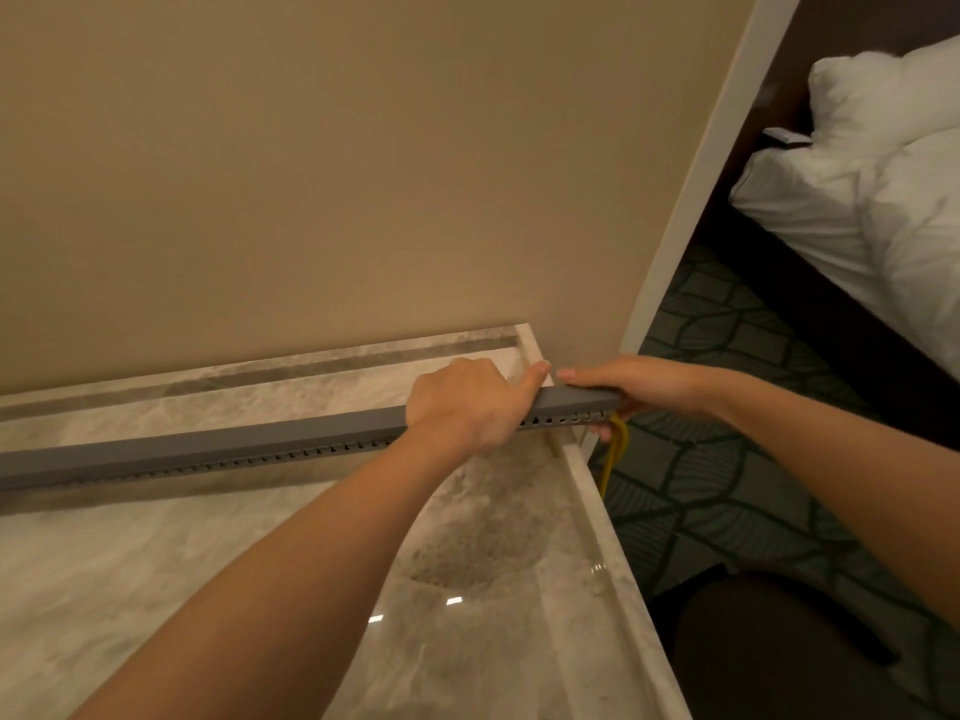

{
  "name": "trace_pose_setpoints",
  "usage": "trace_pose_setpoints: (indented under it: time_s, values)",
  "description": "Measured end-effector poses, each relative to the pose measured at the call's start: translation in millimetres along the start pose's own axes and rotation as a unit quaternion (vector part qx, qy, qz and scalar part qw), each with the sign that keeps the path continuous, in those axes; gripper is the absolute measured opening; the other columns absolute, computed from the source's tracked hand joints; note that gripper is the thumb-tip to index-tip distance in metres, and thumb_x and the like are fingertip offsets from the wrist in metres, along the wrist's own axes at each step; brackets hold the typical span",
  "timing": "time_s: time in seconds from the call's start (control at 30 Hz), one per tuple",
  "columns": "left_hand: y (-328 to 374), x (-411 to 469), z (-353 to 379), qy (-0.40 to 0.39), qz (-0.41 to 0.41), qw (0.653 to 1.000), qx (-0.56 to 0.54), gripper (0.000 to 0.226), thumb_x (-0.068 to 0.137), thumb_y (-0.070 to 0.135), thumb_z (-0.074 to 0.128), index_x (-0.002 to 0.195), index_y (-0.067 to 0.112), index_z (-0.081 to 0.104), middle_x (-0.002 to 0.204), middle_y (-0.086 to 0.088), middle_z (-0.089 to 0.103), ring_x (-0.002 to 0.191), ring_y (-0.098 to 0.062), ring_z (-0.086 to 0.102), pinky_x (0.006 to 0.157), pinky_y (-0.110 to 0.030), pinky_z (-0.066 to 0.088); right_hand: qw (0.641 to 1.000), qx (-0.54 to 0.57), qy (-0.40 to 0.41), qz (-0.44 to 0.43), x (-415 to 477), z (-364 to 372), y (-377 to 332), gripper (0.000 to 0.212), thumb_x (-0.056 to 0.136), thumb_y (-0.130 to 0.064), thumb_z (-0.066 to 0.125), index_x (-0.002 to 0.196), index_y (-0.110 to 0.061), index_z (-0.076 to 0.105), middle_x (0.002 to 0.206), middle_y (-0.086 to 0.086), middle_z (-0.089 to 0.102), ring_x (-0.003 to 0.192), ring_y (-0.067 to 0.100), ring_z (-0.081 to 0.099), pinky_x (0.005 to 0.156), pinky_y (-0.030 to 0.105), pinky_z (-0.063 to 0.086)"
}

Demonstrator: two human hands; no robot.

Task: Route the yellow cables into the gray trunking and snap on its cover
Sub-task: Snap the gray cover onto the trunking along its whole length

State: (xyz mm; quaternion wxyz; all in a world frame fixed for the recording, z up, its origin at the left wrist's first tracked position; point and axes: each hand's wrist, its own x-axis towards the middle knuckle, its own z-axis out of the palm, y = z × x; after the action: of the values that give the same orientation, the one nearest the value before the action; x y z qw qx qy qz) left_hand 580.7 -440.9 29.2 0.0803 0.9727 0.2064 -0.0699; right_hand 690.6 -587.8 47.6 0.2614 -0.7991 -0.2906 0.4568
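the gray trunking (208,449) lies along the marble bench (493,589), its right end overhanging. left hand (462,402) fingers clamp its cover; right hand (628,381) fingers grip the end where yellow cables (615,449) dangle. likely light, slightly flexible plastic; best pinched top and side.

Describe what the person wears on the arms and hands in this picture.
Nothing is worn: both forearms are bare as far as the frame shows, with no sleeves in view. The left hand and right hand carry no gloves, and no rings, watch or bracelet are visible.
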Motion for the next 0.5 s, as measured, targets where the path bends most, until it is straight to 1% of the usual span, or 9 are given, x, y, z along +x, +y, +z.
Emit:
trace_pose_setpoints:
  time_s: [0.03, 0.1, 0.17, 0.27, 0.33, 0.37, 0.43, 0.47, 0.5]
  values:
    - [1, 1, -1, -0.002, 0.004, 1.0, 0.004, 0.07, 0.087, 0.065, 0.007, 0.106, 0.026, 0.062, 0.071, -0.002, 0.047, 0.061, -0.019, 0.042, 0.053, -0.031, 0.029, 0.999, 0.046, -0.012, -0.018, 0, 3, 10, 0.055, 0.086, -0.057, 0.039, 0.084, -0.008, 0.063, 0.06, 0.0, 0.06, 0.057, 0.013, 0.055, 0.07, 0.026, 0.045]
    - [3, 2, -1, 0.003, -0.006, 1.0, -0.012, 0.071, 0.086, 0.068, 0.011, 0.087, 0.019, 0.063, 0.069, -0.002, 0.047, 0.061, -0.02, 0.044, 0.057, -0.032, 0.032, 0.987, 0.154, 0.002, -0.048, 2, 11, 28, 0.055, 0.081, -0.059, 0.045, 0.089, -0.006, 0.06, 0.057, 0.002, 0.052, 0.052, 0.013, 0.047, 0.07, 0.029, 0.04]
    - [5, 1, 0, 0.011, -0.019, 0.999, -0.031, 0.07, 0.086, 0.071, 0.015, 0.069, 0.015, 0.053, 0.066, -0.001, 0.046, 0.066, -0.023, 0.047, 0.063, -0.033, 0.035, 0.969, 0.231, 0.029, -0.079, 4, 21, 40, 0.048, 0.08, -0.056, 0.053, 0.089, -0.009, 0.058, 0.053, -0.002, 0.046, 0.05, 0.012, 0.038, 0.064, 0.026, 0.035]
    - [6, 1, 6, 0.007, -0.025, 0.999, -0.037, 0.068, 0.085, 0.073, 0.017, 0.065, 0.015, 0.047, 0.066, -0.002, 0.046, 0.069, -0.025, 0.049, 0.066, -0.033, 0.036, 0.967, 0.23, 0.049, -0.102, 9, 33, 47, 0.044, 0.077, -0.052, 0.051, 0.085, -0.008, 0.054, 0.051, -0.007, 0.04, 0.05, 0.009, 0.03, 0.055, 0.022, 0.029]
    - [3, 3, 11, 0.001, -0.03, 0.999, -0.039, 0.07, 0.085, 0.072, 0.015, 0.065, 0.015, 0.048, 0.067, -0.003, 0.049, 0.068, -0.025, 0.05, 0.064, -0.033, 0.037, 0.966, 0.228, 0.064, -0.101, 13, 40, 49, 0.048, 0.074, -0.055, 0.055, 0.082, -0.009, 0.054, 0.051, -0.007, 0.038, 0.05, 0.008, 0.029, 0.056, 0.023, 0.027]
    - [1, 5, 14, -0.005, -0.028, 0.999, -0.032, 0.071, 0.086, 0.071, 0.012, 0.07, 0.015, 0.053, 0.067, -0.003, 0.049, 0.065, -0.023, 0.049, 0.061, -0.032, 0.036, 0.965, 0.233, 0.071, -0.099, 14, 43, 50, 0.048, 0.073, -0.057, 0.057, 0.074, -0.009, 0.053, 0.052, -0.006, 0.037, 0.05, 0.009, 0.029, 0.058, 0.024, 0.028]
    - [-3, 9, 23, -0.02, -0.005, 1.0, 0.0, 0.073, 0.085, 0.066, 0.005, 0.103, 0.025, 0.062, 0.067, -0.001, 0.047, 0.058, -0.018, 0.043, 0.051, -0.029, 0.028, 0.959, 0.246, 0.091, -0.103, 16, 49, 53, 0.044, 0.075, -0.056, 0.062, 0.055, -0.018, 0.05, 0.05, -0.005, 0.037, 0.049, 0.008, 0.03, 0.06, 0.026, 0.028]
    - [-5, 11, 26, -0.025, 0.003, 1.0, 0.008, 0.072, 0.085, 0.063, 0.003, 0.118, 0.031, 0.058, 0.067, 0.0, 0.045, 0.057, -0.015, 0.04, 0.048, -0.028, 0.023, 0.955, 0.258, 0.1, -0.107, 17, 52, 54, 0.044, 0.076, -0.053, 0.062, 0.048, -0.021, 0.048, 0.049, -0.006, 0.036, 0.048, 0.008, 0.031, 0.06, 0.026, 0.028]
    - [-7, 12, 29, -0.032, 0.006, 0.999, 0.004, 0.068, 0.087, 0.06, 0.003, 0.126, 0.034, 0.052, 0.067, 0.001, 0.043, 0.056, -0.014, 0.038, 0.046, -0.028, 0.02, 0.949, 0.272, 0.109, -0.114, 18, 55, 55, 0.045, 0.077, -0.05, 0.061, 0.045, -0.023, 0.046, 0.047, -0.007, 0.036, 0.048, 0.007, 0.031, 0.06, 0.025, 0.028]
